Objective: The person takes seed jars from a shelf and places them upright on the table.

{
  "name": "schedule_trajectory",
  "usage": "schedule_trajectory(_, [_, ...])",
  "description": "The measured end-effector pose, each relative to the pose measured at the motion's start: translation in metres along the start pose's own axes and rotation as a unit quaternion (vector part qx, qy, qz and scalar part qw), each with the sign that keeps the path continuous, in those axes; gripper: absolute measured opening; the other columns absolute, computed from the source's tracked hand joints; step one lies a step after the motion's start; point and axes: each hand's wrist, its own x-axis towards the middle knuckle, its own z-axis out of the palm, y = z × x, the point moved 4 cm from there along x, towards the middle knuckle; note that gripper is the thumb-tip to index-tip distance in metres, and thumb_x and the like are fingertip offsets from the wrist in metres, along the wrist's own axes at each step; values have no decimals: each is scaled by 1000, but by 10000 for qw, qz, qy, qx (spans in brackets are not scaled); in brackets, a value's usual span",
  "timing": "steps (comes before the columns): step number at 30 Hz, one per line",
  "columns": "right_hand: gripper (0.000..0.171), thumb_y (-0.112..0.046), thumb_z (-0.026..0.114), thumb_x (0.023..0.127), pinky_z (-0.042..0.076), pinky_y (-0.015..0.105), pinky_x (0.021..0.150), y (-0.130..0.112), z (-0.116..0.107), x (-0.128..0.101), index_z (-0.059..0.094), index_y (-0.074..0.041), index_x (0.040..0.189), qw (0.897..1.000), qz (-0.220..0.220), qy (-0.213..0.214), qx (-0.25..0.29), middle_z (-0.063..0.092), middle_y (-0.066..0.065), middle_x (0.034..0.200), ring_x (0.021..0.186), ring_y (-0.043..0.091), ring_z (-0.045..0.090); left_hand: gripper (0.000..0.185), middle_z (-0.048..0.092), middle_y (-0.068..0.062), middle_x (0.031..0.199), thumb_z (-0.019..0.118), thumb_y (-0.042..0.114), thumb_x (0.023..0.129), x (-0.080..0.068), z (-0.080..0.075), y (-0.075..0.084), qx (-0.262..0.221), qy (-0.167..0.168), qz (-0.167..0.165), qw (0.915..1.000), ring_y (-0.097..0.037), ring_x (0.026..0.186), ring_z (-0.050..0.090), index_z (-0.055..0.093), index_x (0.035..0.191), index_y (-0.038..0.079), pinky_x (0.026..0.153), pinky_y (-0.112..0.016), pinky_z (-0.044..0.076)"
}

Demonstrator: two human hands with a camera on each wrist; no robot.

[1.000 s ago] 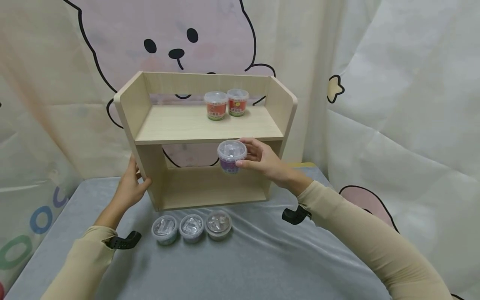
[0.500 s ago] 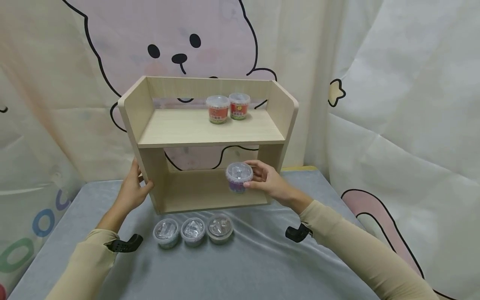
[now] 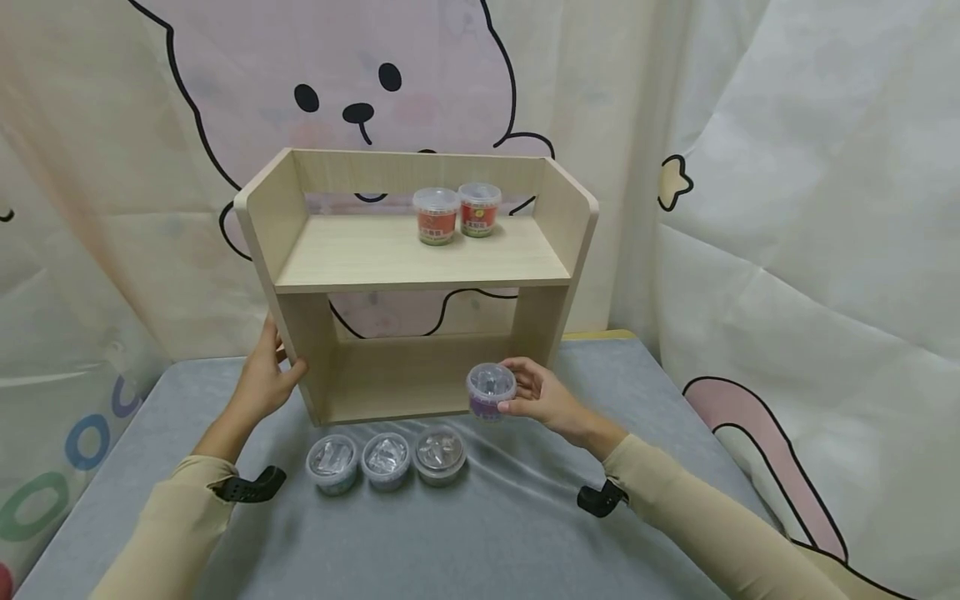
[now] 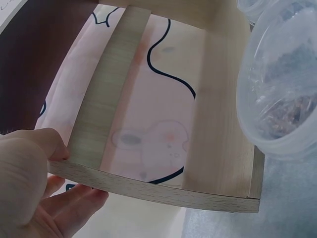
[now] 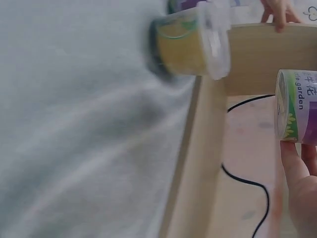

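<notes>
My right hand (image 3: 536,393) grips a small clear-lidded tub with a purple label (image 3: 491,391) just in front of the lower shelf of a light wooden two-tier rack (image 3: 360,250). The right wrist view shows the same purple tub (image 5: 298,106) with my fingers (image 5: 297,183) beside it. My left hand (image 3: 272,372) holds the rack's left side panel, thumb and fingers around its edge (image 4: 148,186). Two orange-labelled tubs (image 3: 454,213) stand on the upper shelf.
Three clear-lidded tubs (image 3: 386,457) stand in a row on the grey cloth-covered table (image 3: 480,533) in front of the rack. One such tub (image 4: 282,94) looms close in the left wrist view. A curtain with a cartoon bear hangs behind.
My right hand has lowered the purple tub from near the upper shelf's front edge down and slightly right to the lower shelf's front. The left hand stays on the panel.
</notes>
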Motion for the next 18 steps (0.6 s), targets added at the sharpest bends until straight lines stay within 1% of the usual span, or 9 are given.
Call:
schedule_trajectory(3, [67,-3,75,87,57,21,93,12,0,-4,38,6,142,10000,35,-29,-14,61,5,127,114,8,65,98,29,-36,157,57,-6,89,0,0,0,27,-17,-41,10000,-68,127,44,0,164,22,95,-74,47])
schedule_trajectory(5, [68,-2,76,86,57,21,93,20,0,-7,38,7,142,10000,61,-35,-36,61,8,129,113,8,65,98,30,-37,157,57,-6,89,-1,0,0,40,-21,-55,10000,-68,126,45,0,164,23,94,-74,47])
schedule_trajectory(10, [71,-5,79,84,55,19,95,40,1,-15,39,8,141,9997,184,-10,-137,56,24,136,113,9,64,98,29,-36,157,57,-5,90,-1,-1,0,53,-25,-70,10000,-68,126,46,0,164,23,95,-74,47])
schedule_trajectory(13, [72,-6,80,84,55,20,97,53,3,-19,39,7,142,9991,365,-35,-213,52,29,140,116,11,63,99,27,-35,159,57,-5,90,-2,-1,0,52,-37,-108,9999,-68,126,45,-1,164,23,95,-74,47])
schedule_trajectory(18, [72,-3,80,83,54,22,100,73,5,-24,38,7,142,9979,587,-72,-245,49,28,142,121,15,62,98,27,-35,159,57,-5,90,-2,-1,1,59,-65,-116,9999,-68,126,45,-2,164,23,95,-74,47])
